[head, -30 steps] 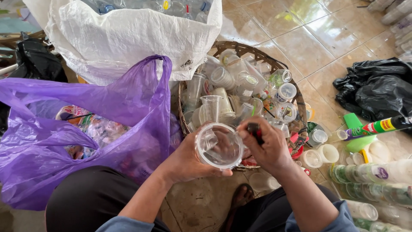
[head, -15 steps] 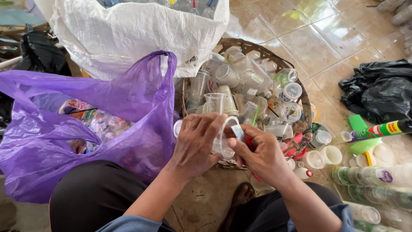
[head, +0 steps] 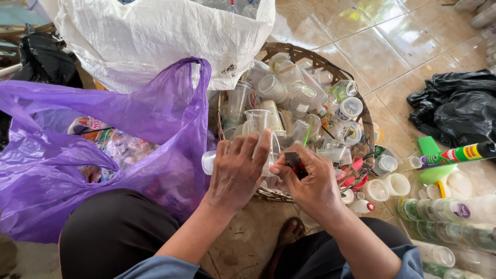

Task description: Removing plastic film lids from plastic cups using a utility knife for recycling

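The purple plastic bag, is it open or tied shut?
Open. The purple bag gapes at the top, one handle loop standing free, and colourful wrappers show inside through the mouth.

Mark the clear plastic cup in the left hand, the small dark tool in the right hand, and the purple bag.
clear plastic cup (head: 208,161), head view, on its rim end left of the fingers.
small dark tool (head: 294,161), head view, on its dark body above the thumb.
purple bag (head: 170,129), head view, on its right wall.
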